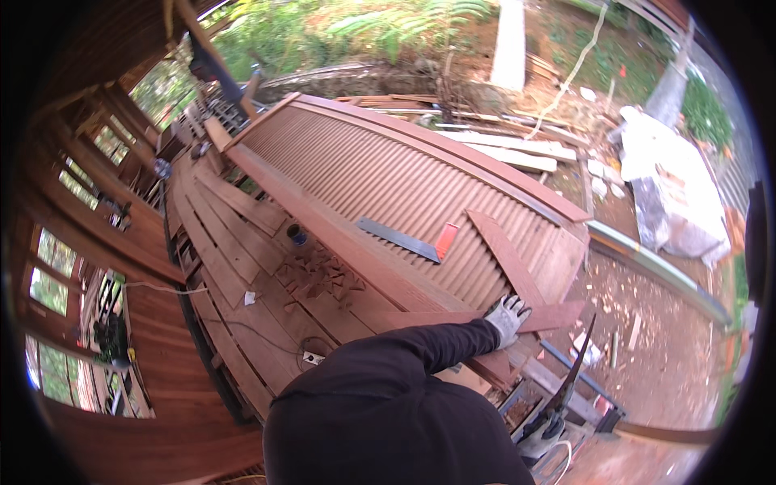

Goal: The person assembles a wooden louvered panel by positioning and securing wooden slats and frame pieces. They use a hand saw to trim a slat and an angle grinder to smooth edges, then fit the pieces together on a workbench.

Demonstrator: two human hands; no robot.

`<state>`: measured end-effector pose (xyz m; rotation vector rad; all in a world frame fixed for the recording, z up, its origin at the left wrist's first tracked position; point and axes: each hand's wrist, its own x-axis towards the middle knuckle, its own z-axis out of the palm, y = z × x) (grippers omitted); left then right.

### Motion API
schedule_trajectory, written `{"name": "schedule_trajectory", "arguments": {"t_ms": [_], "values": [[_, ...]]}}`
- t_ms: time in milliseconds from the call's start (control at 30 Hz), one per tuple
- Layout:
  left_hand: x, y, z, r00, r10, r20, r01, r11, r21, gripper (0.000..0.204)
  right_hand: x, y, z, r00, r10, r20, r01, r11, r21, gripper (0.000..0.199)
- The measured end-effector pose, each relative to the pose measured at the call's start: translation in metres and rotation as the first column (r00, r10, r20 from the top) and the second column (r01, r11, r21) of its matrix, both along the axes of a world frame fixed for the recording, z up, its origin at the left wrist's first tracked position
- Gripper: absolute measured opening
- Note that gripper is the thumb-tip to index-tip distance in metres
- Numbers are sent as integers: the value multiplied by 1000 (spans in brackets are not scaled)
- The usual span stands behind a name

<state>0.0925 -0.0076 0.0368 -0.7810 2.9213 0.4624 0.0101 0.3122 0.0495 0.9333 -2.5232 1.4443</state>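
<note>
My left hand (508,318), in a pale grey glove, presses a reddish wooden board (554,316) near the close right end of a large slatted wooden panel (347,162). Its fingers curl over the wood. A second, slanting board (505,255) meets the first beside the fingers. My right hand (543,435), low at the right and partly covered by my black sleeve, appears closed round the handle of a handsaw. The dark, tapered handsaw blade (575,368) points upward past the panel's end. A try square (404,240) with an orange stock lies on the slats.
Left of the panel, small wood offcuts (327,279) and a dark can (297,234) sit on the plank deck (234,267). A white socket block (312,357) trails a cable. Stacked timber (509,149) and a white-covered heap (671,178) stand beyond. Wood chips litter the ground.
</note>
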Motion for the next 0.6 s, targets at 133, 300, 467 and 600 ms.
{"name": "schedule_trajectory", "arguments": {"t_ms": [133,300,467,600], "values": [[67,-1,24,989,134,57,-136,990,30,84,-3,-17,-5,946,51,320,-8,991,-133,24],[77,-12,34,974,180,136,-193,977,94,90,15,-87,52,881,197,430,-50,943,-330,23],[95,-21,38,971,235,-41,-225,959,169,85,9,-99,59,938,264,225,-153,898,-413,22],[187,-28,72,858,494,-142,-440,848,294,83,27,-103,44,981,135,142,-103,973,-208,36]]}}
